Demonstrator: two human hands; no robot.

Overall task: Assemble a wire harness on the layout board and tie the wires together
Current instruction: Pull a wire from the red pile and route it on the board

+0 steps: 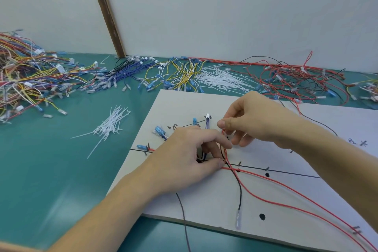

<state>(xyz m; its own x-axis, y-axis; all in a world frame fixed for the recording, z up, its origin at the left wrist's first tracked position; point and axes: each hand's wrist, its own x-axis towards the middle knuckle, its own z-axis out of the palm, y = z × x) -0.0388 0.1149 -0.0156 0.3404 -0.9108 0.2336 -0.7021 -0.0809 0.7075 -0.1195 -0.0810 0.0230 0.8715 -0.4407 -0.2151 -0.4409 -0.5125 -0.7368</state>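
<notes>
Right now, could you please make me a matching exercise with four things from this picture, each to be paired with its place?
Things:
1. small pile of white cable ties
2. white connector
3. clear terminal on the black wire
4. brown wooden strip

Places:
A. against the wall, leaning
B. on the green table, left of the layout board
C. near the board's front edge
D. on the board, beyond the left hand, left of the right hand

Pairs: 1-B, 2-D, 3-C, 4-A
</notes>
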